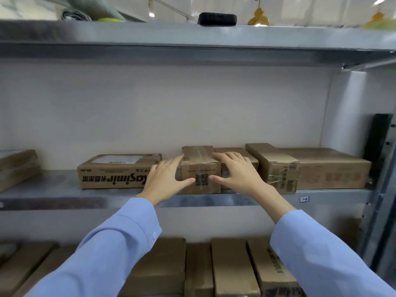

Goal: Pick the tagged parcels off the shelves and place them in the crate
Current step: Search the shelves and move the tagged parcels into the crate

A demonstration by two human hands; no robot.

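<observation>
Printed carton point(117, 172) and half-hidden box point(230, 150) flank the parcel point(200, 166).

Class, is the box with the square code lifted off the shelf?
No, the box rests on the shelf between left hand and right hand.

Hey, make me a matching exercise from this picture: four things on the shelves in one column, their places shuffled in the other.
Things
1. QR-code box
2. flat box with upside-down print
3. black object
4. wide box with red print

Places
A. on the top shelf
B. between the left hand and the right hand
C. just left of the left hand
D. right end of the middle shelf's row

Pairs: 1-B, 2-C, 3-A, 4-D
</observation>
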